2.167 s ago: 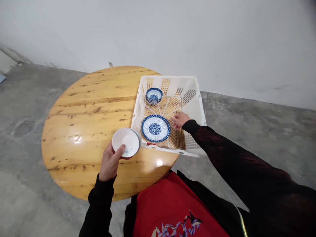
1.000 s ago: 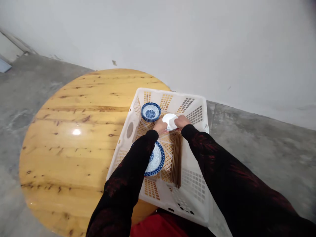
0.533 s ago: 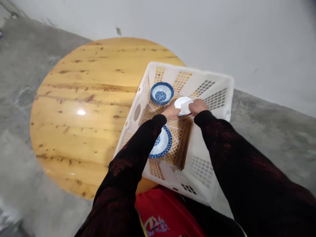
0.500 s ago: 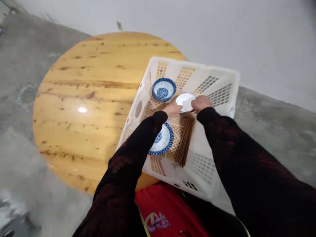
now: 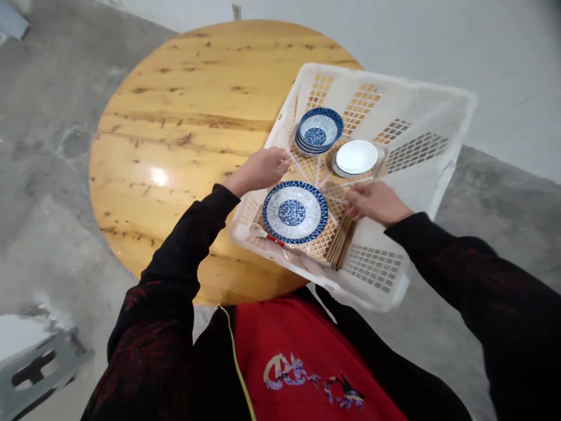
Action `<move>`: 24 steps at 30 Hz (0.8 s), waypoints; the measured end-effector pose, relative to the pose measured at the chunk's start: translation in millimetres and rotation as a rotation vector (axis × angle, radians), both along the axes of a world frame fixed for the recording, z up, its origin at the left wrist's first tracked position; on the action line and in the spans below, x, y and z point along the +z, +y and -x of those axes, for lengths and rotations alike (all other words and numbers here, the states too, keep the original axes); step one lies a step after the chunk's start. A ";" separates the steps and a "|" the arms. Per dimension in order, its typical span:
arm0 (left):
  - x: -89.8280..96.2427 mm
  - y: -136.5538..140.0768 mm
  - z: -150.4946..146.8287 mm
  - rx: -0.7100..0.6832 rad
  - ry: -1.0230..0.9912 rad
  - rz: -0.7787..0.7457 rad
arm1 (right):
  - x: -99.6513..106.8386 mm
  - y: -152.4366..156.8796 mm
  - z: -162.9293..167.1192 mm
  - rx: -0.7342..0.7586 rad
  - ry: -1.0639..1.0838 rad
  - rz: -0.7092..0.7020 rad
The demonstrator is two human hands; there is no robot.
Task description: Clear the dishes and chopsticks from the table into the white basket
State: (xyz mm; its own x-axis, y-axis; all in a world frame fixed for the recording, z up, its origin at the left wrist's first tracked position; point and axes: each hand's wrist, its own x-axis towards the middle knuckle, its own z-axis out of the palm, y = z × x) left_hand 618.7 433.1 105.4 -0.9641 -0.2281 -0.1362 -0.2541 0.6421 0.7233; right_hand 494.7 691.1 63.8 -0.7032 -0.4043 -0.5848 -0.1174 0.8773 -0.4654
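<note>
My left hand [image 5: 263, 168] rests at the left wall of the white crate [image 5: 421, 111] on the tabletop [image 5: 184, 117], fingers loosely curled, holding nothing. My right hand [image 5: 372, 202] hovers over the chopsticks [image 5: 340, 245], fingers half open; whether they touch is unclear. The white bowls [image 5: 356, 158] sit beside the blue bowls [image 5: 319, 130], behind the blue plate [image 5: 294, 211].

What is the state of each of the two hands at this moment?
Left hand: open, empty, resting at the left wall of the white crate.
Right hand: open, holding nothing, fingertips at the chopsticks.
</note>
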 end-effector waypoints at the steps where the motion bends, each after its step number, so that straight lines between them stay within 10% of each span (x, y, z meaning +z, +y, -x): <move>1: 2.8 1.0 -11.5 -0.009 0.016 0.095 | -7.0 1.9 -13.7 -0.045 -0.144 0.029; 7: -12.2 12.0 -52.8 0.208 0.145 0.316 | -40.9 1.0 -60.4 -0.347 -0.550 0.234; 24: -52.3 25.1 -53.2 0.258 0.043 0.170 | -71.9 7.4 -76.8 -0.452 -0.487 0.315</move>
State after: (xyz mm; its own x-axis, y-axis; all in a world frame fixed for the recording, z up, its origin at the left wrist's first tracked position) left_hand 672.0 458.2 53.2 -0.8754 -0.4820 -0.0357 -0.3961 0.6731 0.6246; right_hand 571.5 698.5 -8.1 -0.5308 -0.3370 -0.7776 0.5085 0.6074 -0.6103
